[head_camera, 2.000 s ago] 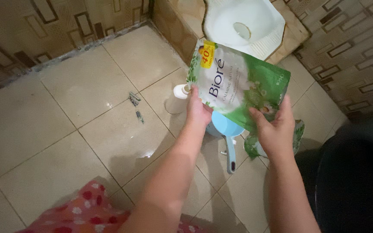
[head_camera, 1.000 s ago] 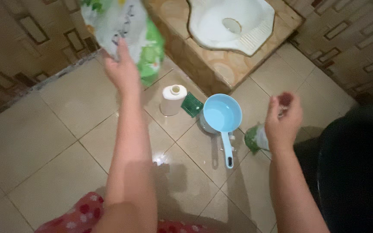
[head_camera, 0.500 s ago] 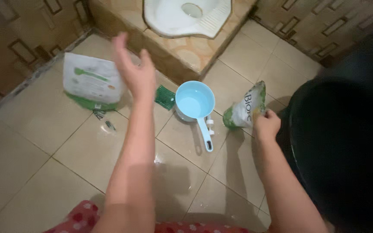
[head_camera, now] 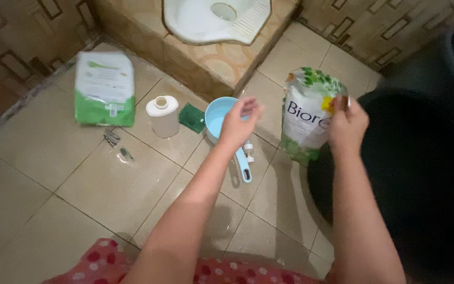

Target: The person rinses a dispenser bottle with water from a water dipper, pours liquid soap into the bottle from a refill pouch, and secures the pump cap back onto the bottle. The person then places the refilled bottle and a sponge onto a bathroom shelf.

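A green-and-white refill pouch [head_camera: 309, 115] stands upright at the right of centre, its top corner pinched, above the tiled floor.

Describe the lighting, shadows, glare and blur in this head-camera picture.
Head view: dim, warm light; the dark tub loses detail at right; arm shadows fall on the floor tiles, which show small wet glints; the left hand is slightly motion-blurred; the right hand and refill pouch are sharper.
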